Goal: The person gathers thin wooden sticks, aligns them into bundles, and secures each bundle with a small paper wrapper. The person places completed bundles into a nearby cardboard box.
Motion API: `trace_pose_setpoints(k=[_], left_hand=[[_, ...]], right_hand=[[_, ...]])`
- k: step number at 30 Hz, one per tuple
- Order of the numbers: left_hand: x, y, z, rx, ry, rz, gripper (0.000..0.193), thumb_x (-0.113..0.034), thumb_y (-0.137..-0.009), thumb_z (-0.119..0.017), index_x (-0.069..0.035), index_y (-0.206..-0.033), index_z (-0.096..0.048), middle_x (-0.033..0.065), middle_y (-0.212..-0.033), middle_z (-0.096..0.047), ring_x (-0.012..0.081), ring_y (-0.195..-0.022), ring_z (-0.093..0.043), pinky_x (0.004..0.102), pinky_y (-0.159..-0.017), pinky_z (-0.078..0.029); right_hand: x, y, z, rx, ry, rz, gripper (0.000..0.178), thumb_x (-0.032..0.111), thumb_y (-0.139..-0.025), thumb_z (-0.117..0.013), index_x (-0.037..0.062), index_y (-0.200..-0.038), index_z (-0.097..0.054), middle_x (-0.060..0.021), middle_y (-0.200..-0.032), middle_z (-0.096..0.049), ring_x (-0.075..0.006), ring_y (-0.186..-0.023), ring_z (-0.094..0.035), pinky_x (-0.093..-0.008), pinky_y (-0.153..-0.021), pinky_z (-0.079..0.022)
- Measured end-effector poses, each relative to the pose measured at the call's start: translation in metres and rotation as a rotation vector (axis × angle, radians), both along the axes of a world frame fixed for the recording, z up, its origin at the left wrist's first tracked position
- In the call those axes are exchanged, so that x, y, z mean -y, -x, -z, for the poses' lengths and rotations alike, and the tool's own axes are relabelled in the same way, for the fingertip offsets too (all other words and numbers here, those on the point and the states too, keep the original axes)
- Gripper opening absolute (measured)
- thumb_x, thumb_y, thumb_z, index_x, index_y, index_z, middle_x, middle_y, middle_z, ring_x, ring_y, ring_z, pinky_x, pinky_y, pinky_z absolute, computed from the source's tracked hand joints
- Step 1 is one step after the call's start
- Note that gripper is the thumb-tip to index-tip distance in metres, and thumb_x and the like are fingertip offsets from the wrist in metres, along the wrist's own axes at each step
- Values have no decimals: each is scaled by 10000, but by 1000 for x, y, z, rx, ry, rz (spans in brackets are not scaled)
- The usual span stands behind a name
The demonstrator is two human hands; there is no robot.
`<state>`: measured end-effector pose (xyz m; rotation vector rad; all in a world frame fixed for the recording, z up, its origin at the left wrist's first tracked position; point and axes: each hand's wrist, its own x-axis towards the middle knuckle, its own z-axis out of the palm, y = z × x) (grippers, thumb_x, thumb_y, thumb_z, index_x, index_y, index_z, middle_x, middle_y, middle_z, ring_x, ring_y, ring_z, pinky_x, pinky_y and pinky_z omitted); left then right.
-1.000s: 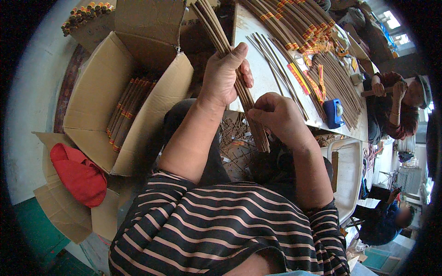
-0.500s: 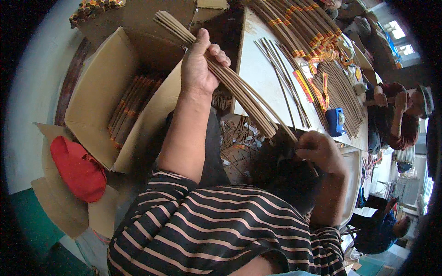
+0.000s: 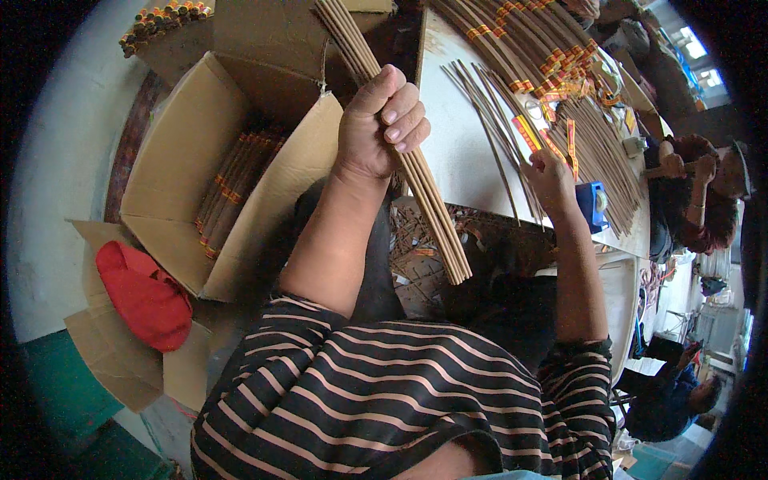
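Note:
In my left hand (image 3: 382, 124) is a bundle of thin brown incense sticks (image 3: 436, 212). The fingers and thumb wrap round its middle, and it slants from upper left to lower right. My right hand (image 3: 552, 180) is over the table's near edge with its fingers curled; whatever they pinch, if anything, I cannot make out. Right by those fingers are red-and-yellow paper strips (image 3: 526, 133) and a few loose incense sticks (image 3: 490, 128). A blue tape dispenser (image 3: 592, 206) stands just right of that hand.
Banded incense bundles (image 3: 512, 40) and a pile of loose sticks (image 3: 600, 160) cover the white table (image 3: 448, 152). At left, an open cardboard box (image 3: 172, 152) holds more bundles, beside a red cloth item (image 3: 144, 296). Scraps (image 3: 416, 264) litter the floor. Other people (image 3: 696, 184) are at right.
My right hand has moved from beside the bundle's lower end up to the table by the strips. My left hand has shifted right, and the bundle now stands steeper.

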<state>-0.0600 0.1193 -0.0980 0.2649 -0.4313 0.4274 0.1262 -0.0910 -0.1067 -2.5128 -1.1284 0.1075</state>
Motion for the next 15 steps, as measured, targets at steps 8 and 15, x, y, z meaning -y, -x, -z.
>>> trace_pose_setpoints(k=[8,15], left_hand=[[19,-10,4,-115,-119,46,321,-266,-889,-528,-132,-615,-427,-43,-509,-400,67,-389,-382,224,-372,-334],[31,-16,-1,-790,-74,-340,292,-283,-854,-588,-134,-652,-438,-39,-517,-402,74,-410,-382,230,-396,-339]], right_hand=[[-38,134,-28,-1630,-221,-385,416,336,-800,-635,-17,-981,-512,-84,-750,-577,-174,-650,-572,-287,-651,-481],[-40,142,-21,-778,-47,-98,234,222,-822,-628,35,-811,-488,-21,-574,-505,-104,-413,-469,-234,-387,-391]])
